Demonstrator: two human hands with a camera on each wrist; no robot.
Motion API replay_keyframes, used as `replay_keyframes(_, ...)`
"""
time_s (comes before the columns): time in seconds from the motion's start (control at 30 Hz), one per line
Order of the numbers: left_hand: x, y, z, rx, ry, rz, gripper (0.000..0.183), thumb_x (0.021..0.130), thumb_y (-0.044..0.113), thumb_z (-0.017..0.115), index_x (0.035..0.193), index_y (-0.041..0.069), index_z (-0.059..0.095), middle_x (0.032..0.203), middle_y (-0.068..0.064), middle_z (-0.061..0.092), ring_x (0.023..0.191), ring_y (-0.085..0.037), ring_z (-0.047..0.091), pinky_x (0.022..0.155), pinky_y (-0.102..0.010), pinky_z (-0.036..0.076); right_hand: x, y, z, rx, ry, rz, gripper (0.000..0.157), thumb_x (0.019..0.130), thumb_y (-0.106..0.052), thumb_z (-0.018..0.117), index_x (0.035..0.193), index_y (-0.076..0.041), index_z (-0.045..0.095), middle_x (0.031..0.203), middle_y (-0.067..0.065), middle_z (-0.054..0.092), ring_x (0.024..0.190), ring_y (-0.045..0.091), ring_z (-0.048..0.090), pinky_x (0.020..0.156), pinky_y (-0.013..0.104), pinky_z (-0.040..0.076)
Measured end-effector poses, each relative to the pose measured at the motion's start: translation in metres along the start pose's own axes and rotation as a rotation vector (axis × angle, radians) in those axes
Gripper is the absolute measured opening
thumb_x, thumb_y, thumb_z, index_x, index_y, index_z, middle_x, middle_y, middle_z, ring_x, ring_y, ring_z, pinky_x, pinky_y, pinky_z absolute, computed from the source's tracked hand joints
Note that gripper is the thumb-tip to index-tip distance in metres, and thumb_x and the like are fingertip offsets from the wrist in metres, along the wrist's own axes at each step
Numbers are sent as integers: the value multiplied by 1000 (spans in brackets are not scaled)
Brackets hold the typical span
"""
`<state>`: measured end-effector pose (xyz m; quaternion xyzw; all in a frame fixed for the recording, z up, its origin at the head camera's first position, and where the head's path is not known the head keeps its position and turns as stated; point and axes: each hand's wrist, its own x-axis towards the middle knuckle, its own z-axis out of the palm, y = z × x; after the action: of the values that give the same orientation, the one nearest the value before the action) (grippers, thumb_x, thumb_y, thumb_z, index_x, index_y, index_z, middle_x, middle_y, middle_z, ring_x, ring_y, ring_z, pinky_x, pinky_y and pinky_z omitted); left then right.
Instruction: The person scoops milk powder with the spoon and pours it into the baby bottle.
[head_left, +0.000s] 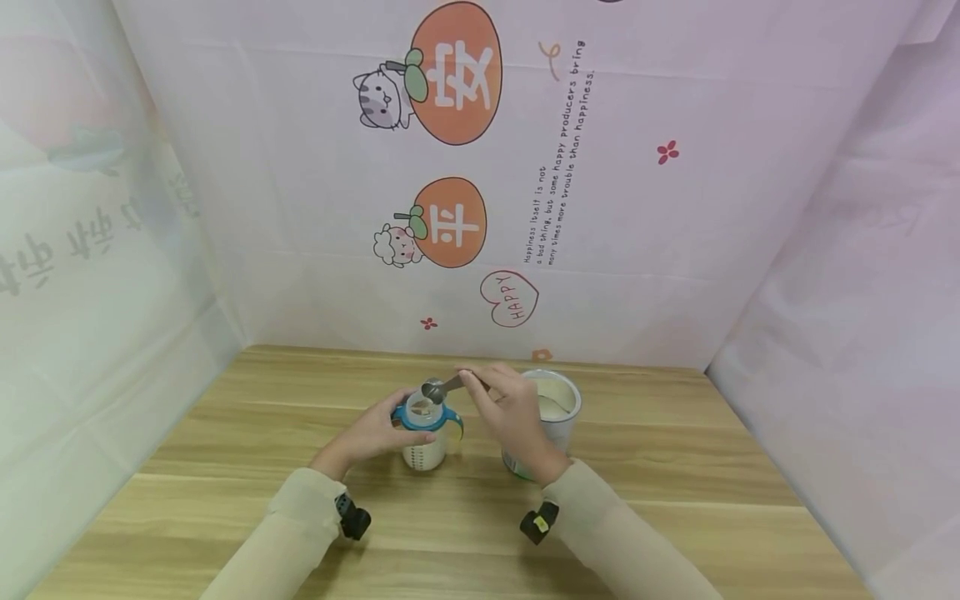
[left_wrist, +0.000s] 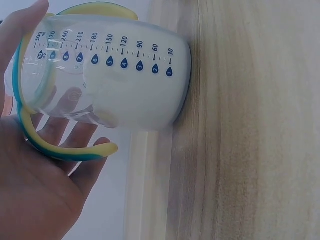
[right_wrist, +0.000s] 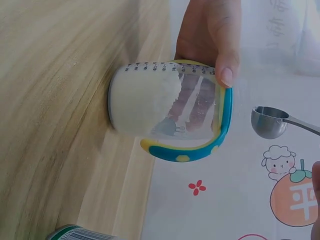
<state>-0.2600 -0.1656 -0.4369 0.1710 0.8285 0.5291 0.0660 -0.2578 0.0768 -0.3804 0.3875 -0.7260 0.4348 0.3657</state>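
A clear baby bottle (head_left: pixel 423 456) with a blue-and-yellow two-handled collar stands upright on the table, its top uncovered. White powder fills its lower part, as the left wrist view shows beside the printed scale (left_wrist: pixel 110 50). My left hand (head_left: pixel 375 433) grips the bottle near the collar, thumb on the near side and fingers behind. Between thumb and fingers, my right hand (head_left: pixel 516 417) pinches the handle of a metal measuring spoon (right_wrist: pixel 270 125). The spoon's bowl is tipped sideways just above the bottle's mouth; what it holds cannot be made out.
An open tin (head_left: pixel 561 432) of pale powder stands right of the bottle, partly behind my right hand and wrist. The wood-patterned table (head_left: pixel 450 533) meets a printed white cloth (head_left: pixel 615 317) at the back, with more cloth at both sides.
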Motion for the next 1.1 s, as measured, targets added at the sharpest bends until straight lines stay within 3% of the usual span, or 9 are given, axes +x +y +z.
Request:
replay_keyframes(0.23, 1, 2, 0, 15, -2, 8, 81, 82, 38, 85, 149, 20, 43, 140, -6, 55, 133, -32, 46, 108, -63, 33, 1, 2, -3, 55, 13, 53, 12, 95, -4, 69, 102, -1, 78, 88, 4, 74, 72, 12, 65, 63, 21, 54)
replay_keyframes(0.4, 1, 3, 0, 29, 25, 3, 84, 80, 42, 85, 150, 22, 42, 143, -7, 52, 134, -34, 44, 107, -66, 31, 4, 1, -6, 47, 38, 94, 10, 93, -1, 71, 99, 2, 77, 83, 7, 73, 69, 16, 66, 61, 20, 53)
replay_keyframes(0.6, 3, 7, -1, 8, 33, 54, 84, 83, 41, 83, 152, 20, 40, 152, -5, 45, 142, -34, 35, 110, -66, 27, 13, -18, -16, 26, 70, 101, 9, 89, 8, 70, 96, 7, 76, 77, 13, 71, 64, 19, 64, 60, 18, 51)
replay_keyframes(0.73, 4, 14, -4, -2, 31, 95, 82, 84, 39, 82, 151, 20, 40, 153, -6, 42, 143, -36, 33, 113, -61, 26, 19, -30, -26, 30, 79, 90, 9, 88, 12, 69, 93, 9, 75, 76, 15, 70, 63, 16, 62, 60, 17, 50)
replay_keyframes(0.97, 9, 31, -5, 56, 75, 143, 86, 82, 45, 82, 152, 17, 40, 153, -4, 44, 143, -31, 36, 114, -55, 28, 23, -31, -36, 17, 106, 89, 7, 88, 12, 69, 92, 11, 74, 80, 17, 72, 64, 15, 61, 62, 15, 49)
replay_keyframes(1.1, 10, 43, -3, 67, 86, 162, 85, 82, 42, 84, 152, 21, 41, 152, -1, 45, 143, -28, 36, 114, -53, 28, 18, -14, -39, -9, 118, 123, 7, 90, 8, 70, 93, 8, 76, 79, 14, 72, 64, 15, 59, 61, 14, 47)
